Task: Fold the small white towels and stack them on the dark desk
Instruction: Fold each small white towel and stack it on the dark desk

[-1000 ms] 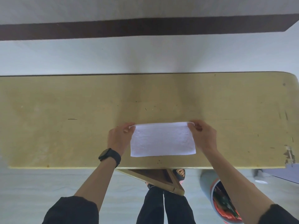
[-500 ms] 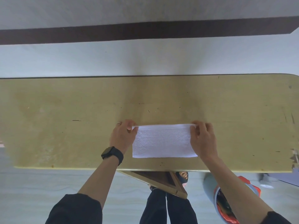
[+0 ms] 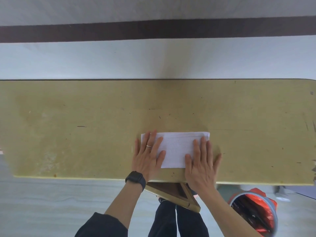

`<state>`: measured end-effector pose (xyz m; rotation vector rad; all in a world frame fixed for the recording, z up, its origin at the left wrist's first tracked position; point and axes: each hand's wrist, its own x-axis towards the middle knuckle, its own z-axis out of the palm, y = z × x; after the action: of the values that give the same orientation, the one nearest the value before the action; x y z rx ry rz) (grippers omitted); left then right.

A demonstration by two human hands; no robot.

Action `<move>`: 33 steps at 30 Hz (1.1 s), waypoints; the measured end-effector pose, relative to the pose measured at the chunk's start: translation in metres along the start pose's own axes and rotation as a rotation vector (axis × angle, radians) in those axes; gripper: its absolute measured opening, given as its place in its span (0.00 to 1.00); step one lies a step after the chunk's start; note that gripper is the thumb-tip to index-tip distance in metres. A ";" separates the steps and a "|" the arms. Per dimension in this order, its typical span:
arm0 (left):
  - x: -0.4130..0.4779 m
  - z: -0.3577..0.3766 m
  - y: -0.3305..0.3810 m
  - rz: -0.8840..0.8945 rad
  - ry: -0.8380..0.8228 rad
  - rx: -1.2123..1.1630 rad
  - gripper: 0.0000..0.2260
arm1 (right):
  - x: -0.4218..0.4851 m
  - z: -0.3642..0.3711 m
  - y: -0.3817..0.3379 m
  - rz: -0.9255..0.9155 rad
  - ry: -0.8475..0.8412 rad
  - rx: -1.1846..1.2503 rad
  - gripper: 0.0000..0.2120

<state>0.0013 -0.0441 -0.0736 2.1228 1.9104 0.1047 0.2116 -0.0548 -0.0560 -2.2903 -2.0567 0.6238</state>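
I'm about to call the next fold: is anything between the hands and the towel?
Nothing visible. The left hand and right hand press flat, fingers straight, directly on the towel, one at each end. The towel lies on the desk near its front edge.

Grey bin (image 3: 239,196) with red liner, lower right; dark wall stripe (image 3: 153,30) beyond

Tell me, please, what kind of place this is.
Probably a plain indoor workroom or classroom, though I cannot be sure. A worn, scratched desk stands before a white wall with a dark band, and a bin with an orange liner stands on the pale floor nearby.
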 end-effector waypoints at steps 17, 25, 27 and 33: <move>-0.051 -0.034 0.029 0.013 0.017 0.006 0.12 | 0.072 -0.048 -0.044 -0.383 -0.088 -0.135 0.24; -0.066 -0.009 -0.005 0.436 -0.020 -0.004 0.26 | -0.039 -0.006 0.042 -0.639 0.128 0.043 0.30; -0.067 -0.006 -0.007 0.452 0.009 -0.014 0.27 | -0.045 0.005 0.055 -0.695 0.158 0.048 0.25; -0.075 -0.008 -0.005 0.477 0.066 -0.099 0.27 | -0.045 0.014 0.062 -0.714 0.203 0.151 0.19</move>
<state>-0.0148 -0.1162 -0.0568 2.4846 1.3591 0.3608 0.2639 -0.1101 -0.0721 -1.3191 -2.3857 0.4509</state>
